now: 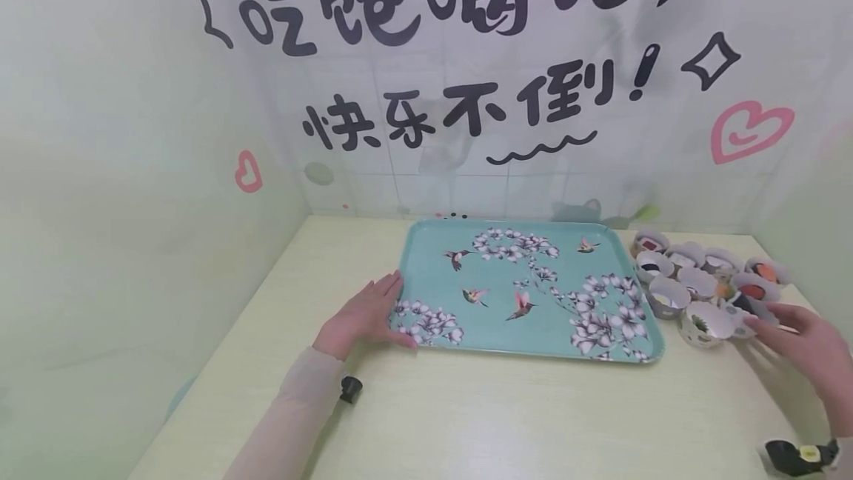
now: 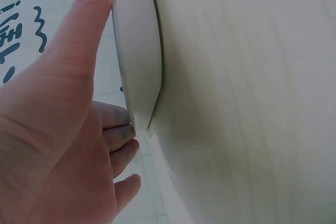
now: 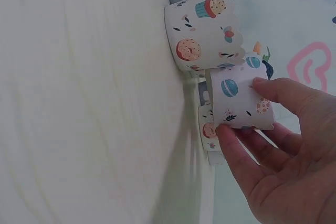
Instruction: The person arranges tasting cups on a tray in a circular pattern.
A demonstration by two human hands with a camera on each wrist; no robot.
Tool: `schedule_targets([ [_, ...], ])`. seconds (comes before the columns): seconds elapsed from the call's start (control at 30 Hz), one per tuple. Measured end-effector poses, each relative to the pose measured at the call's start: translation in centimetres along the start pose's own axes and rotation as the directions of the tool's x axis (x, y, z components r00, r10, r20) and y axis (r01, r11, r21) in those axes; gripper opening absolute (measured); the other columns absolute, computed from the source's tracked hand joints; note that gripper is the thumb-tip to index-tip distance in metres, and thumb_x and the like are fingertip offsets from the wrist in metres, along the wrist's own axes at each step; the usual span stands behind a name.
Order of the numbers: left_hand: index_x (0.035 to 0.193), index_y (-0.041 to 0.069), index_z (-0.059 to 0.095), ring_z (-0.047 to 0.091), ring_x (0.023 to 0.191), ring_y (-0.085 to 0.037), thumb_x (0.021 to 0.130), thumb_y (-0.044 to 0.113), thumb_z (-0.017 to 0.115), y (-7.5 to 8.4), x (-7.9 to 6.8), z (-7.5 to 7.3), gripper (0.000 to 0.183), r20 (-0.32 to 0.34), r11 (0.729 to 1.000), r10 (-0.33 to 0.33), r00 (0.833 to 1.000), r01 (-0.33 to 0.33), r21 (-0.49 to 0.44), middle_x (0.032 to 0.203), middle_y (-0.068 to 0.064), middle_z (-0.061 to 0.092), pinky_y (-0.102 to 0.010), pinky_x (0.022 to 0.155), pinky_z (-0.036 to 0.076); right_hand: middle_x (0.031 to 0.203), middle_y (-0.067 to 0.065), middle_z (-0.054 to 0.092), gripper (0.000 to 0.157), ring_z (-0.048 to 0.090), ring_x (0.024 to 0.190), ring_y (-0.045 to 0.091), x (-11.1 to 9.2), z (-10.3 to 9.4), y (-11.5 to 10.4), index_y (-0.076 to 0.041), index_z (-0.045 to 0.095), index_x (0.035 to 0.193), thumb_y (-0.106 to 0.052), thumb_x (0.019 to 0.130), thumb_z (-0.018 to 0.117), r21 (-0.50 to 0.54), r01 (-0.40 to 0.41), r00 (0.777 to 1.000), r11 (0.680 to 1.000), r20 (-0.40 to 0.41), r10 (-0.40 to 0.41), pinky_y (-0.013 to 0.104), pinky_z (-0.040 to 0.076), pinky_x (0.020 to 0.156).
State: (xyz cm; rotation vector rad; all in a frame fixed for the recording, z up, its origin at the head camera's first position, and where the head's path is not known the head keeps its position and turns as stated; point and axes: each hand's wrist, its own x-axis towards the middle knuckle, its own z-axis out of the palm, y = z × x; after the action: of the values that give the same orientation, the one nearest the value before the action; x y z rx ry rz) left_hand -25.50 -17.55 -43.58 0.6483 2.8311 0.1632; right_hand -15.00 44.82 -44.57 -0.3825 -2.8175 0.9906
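A light blue tray [image 1: 426,265] printed with white blossoms and hummingbirds lies flat on the table. My left hand [image 1: 363,317] is at its front-left corner, fingers along the left rim and thumb at the front rim. In the left wrist view the thumb touches the edge of the tray [image 2: 137,40]. To the right of the tray, my right hand [image 1: 803,339] pinches a small paper cup [image 3: 239,95] printed with macarons between thumb and fingers. Something dark shows at its mouth. Beside it stands a larger-looking cup [image 3: 205,32] with cupcake and doughnut prints.
Several more paper cups [image 1: 668,296] crowd together along the tray's right side, with small coloured pieces inside, such as red and orange ones. Behind the pale wooden table [image 1: 466,413] is a wall [image 1: 440,191] with large black characters and pink hearts.
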Motion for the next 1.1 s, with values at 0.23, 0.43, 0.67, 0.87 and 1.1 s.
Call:
schedule_targets([
  [0.23,0.158,-0.002,0.015,0.015,0.156,-0.035,0.070,0.071,0.076,0.0,-0.1,0.1,0.130,0.000,1.000,0.004,1.000,-0.004,0.004,0.167,-0.019,0.013,-0.048,0.129,0.017,0.138,0.051,0.031,0.079,0.043,0.071,-0.017,0.3,-0.9,-0.3,0.022,0.024,0.143,-0.038,0.101,0.055,0.049,-0.061,0.998,0.997,0.031,0.060,0.017,0.040,0.060],
  [0.43,0.158,-0.002,0.015,0.014,0.156,-0.035,0.070,0.071,0.076,0.1,-0.2,0.1,0.129,0.009,1.000,0.001,1.000,-0.001,0.008,0.167,-0.019,0.013,-0.047,0.129,0.017,0.131,0.052,0.033,0.074,0.038,0.064,-0.024,0.5,-1.5,-0.8,0.025,0.024,0.139,-0.032,0.102,0.054,0.120,-0.045,0.999,0.992,-0.003,0.046,0.008,0.036,0.052],
  [0.67,0.158,-0.002,0.015,0.013,0.156,-0.035,0.071,0.070,0.076,0.1,-0.3,0.0,0.129,0.017,1.000,0.004,1.000,-0.003,-0.006,0.167,-0.019,0.011,-0.047,0.129,0.016,0.092,-0.021,0.055,0.079,0.041,0.068,-0.026,0.6,-2.3,-1.9,0.022,0.026,0.143,-0.034,0.099,0.060,0.147,-0.011,1.000,0.989,-0.024,0.014,0.008,0.034,0.054],
  [0.87,0.158,-0.001,0.013,0.012,0.156,-0.035,0.070,0.070,0.075,0.0,-0.2,0.0,0.130,0.019,0.999,0.001,1.000,0.000,-0.034,0.168,-0.019,0.009,-0.048,0.128,0.018,0.124,0.016,0.062,0.078,0.041,0.077,-0.020,0.8,-2.7,-3.9,0.010,0.032,0.149,-0.043,0.098,0.059,0.060,-0.006,1.000,0.998,-0.025,0.007,0.017,0.033,0.065],
  [1.1,0.159,0.001,0.010,0.011,0.156,-0.035,0.069,0.071,0.076,-0.3,0.0,-0.1,0.132,0.017,0.998,-0.009,1.000,0.010,-0.070,0.169,-0.017,0.006,-0.048,0.128,0.020,0.101,-0.017,0.057,0.072,0.030,0.079,-0.026,1.2,-2.6,-6.3,0.011,0.043,0.140,-0.043,0.096,0.063,0.042,0.054,0.997,0.998,-0.060,-0.052,0.038,0.044,0.074],
])
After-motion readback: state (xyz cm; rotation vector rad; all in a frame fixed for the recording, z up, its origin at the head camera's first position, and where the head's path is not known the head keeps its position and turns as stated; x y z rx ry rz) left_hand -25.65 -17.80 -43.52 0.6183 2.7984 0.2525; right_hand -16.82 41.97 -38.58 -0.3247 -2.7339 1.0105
